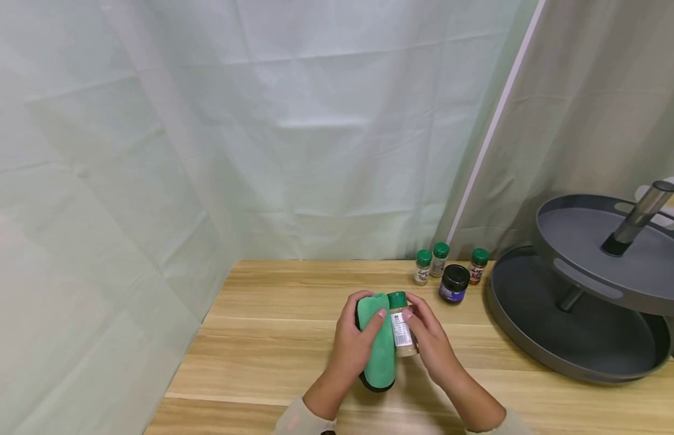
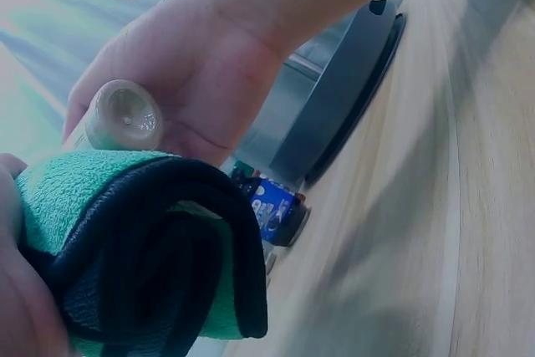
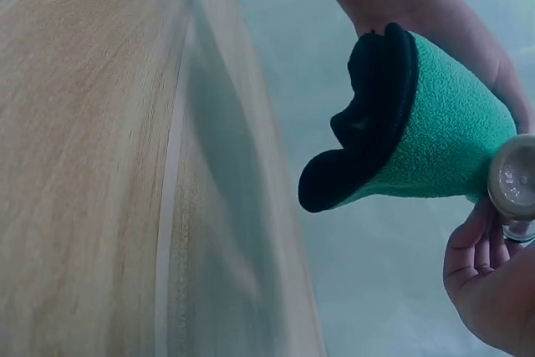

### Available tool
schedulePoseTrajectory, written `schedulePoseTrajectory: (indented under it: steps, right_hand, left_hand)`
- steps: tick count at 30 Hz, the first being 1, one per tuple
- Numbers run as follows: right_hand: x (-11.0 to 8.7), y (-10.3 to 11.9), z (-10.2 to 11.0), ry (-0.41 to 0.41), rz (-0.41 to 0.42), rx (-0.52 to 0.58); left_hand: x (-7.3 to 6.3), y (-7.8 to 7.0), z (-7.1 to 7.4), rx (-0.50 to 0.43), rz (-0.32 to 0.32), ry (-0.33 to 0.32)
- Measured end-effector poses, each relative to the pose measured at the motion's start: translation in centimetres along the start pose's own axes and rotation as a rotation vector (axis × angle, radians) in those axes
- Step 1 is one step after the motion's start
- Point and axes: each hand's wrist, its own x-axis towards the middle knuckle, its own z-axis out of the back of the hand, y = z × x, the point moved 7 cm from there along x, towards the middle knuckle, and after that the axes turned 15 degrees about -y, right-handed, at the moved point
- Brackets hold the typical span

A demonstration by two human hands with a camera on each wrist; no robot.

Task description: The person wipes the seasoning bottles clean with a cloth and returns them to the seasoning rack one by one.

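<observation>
My left hand (image 1: 352, 338) grips a folded green cloth (image 1: 380, 347) with a dark edge, its thumb lying across the front. In my right hand (image 1: 432, 341) is a spice jar (image 1: 404, 332) with a green lid and a white barcode label, held upright against the cloth's right side. The left wrist view shows the cloth's rolled dark end (image 2: 159, 248) and the jar's base (image 2: 128, 116) touching above it. From the right wrist, the cloth (image 3: 443, 131) and the jar's base (image 3: 514, 177) also meet. Both hands are above the wooden table.
Behind the hands stand several green-lidded spice jars (image 1: 422, 267) and a dark jar with a blue label (image 1: 453, 284). A grey two-tier round tray (image 1: 581, 377) with a metal post occupies the right side. Pale curtain cloth (image 1: 326, 151) hangs along the table's back edge.
</observation>
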Motion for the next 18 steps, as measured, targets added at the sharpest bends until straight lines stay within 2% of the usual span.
schedulePoseTrajectory:
  steps: [5, 10, 14, 18]
  right_hand:
    - [0.1, 0.2, 0.0, -0.007, 0.047, 0.021]
    - [0.4, 0.3, 0.5, -0.046, 0.056, 0.072]
    - [0.7, 0.2, 1.1, -0.102, 0.041, 0.063]
    - [0.9, 0.2, 1.9, -0.162, 0.028, 0.002]
  left_hand:
    - [-0.1, 0.0, -0.2, 0.014, -0.001, 0.036]
    - [-0.7, -0.1, -0.9, 0.059, -0.019, 0.111]
    - [-1.1, -0.3, -1.5, 0.108, -0.075, 0.181]
    - [-1.5, -0.5, -2.0, 0.122, -0.142, 0.256]
